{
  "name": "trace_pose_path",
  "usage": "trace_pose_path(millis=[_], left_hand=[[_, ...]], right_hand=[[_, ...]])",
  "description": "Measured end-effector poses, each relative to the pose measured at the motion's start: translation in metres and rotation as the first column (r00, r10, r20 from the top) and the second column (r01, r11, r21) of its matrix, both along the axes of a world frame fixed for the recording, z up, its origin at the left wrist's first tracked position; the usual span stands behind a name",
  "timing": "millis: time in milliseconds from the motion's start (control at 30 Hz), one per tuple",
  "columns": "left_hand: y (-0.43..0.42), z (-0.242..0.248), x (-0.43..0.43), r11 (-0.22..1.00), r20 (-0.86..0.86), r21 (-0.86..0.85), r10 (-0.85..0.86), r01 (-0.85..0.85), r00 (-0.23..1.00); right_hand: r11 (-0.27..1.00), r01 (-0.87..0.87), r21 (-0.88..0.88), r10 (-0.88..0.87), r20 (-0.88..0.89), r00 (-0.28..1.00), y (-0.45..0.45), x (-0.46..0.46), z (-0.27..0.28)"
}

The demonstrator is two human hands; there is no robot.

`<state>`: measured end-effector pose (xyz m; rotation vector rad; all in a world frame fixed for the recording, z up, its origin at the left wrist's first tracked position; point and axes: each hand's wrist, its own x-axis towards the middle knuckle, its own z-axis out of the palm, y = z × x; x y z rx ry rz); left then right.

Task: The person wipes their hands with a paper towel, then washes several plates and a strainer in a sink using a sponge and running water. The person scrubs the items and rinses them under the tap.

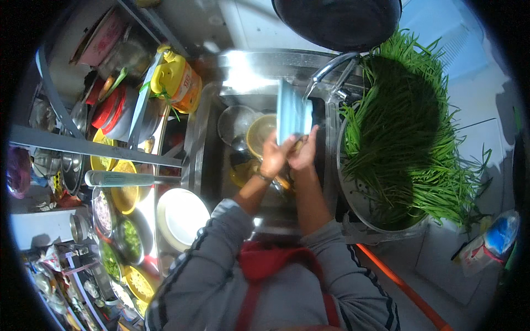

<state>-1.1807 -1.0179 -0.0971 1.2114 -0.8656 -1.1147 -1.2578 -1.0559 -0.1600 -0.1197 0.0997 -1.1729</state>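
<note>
Over a metal sink (331, 165), my left hand (274, 159) and my right hand (304, 149) hold a light blue dish (290, 111) on its edge, from its near end. Water runs from the chrome faucet (333, 70) beside the dish's right side. Some fingers overlap, and what lies between my palms is partly hidden. A yellow-rimmed bowl (261, 132) sits in the sink just left of the dish, with a clear round bowl (236, 120) behind it. More utensils lie blurred beneath my wrists.
Long green leafy stalks (397, 124) heap over a large metal colander (360, 207) at right. A dark wok (339, 20) is above the faucet. At left stand a yellow jug (178, 82), white bowls (182, 217) and bowls of chopped vegetables (131, 240). An orange pole (397, 281) slants at lower right.
</note>
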Motion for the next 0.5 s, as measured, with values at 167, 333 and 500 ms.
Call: trace_pose_path(millis=[167, 333, 500], left_hand=[[0.018, 0.001, 0.011, 0.978, 0.024, -0.057, -0.198, 0.199, 0.980], [-0.016, 0.049, 0.069, 0.964, -0.474, 0.186, -0.082, 0.191, 0.877], [-0.033, 0.044, 0.072, 0.964, -0.492, 0.261, 0.084, 0.055, 0.867]], right_hand=[[0.962, 0.257, -0.098, -0.270, -0.508, 0.818, -0.015, -0.006, -0.025], [0.986, 0.164, -0.022, -0.132, -0.703, 0.699, -0.034, -0.028, -0.001], [0.981, 0.186, -0.063, -0.167, -0.765, 0.622, -0.039, -0.017, 0.031]])
